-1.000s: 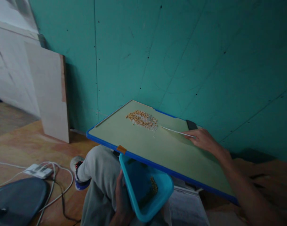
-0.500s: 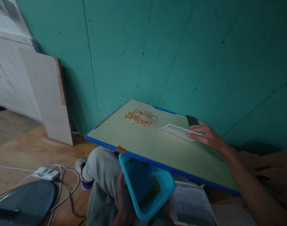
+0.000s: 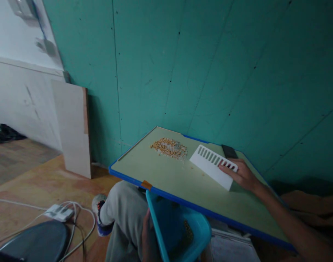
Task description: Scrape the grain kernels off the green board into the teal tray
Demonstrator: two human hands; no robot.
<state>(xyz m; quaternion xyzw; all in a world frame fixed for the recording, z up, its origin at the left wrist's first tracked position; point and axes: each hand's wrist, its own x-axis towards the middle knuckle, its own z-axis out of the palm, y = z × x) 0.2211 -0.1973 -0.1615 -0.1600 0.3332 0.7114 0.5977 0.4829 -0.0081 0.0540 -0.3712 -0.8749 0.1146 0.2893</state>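
Observation:
My right hand grips the right end of a white slotted plastic piece, thumb on the near side, just above the tabletop. To its left on the pale green board lies a spread of tan beans or grains, mixed with whitish, translucent bits. Below the board's near edge, my left hand is against the left side of a blue plastic tub, holding it; most of its fingers are hidden. Small greenish-brown grains lie inside the tub, which is partly under the board.
A dark flat object rests at the board's far edge by the green wall. A pale panel leans on the left. On the floor are a power strip, loose cables and a dark round-edged object. My knee is beside the tub.
My right hand has tilted the white slotted piece, so its broad face and slots now show. The whole view has shifted, placing everything lower and further right. The left hand stays on the tub.

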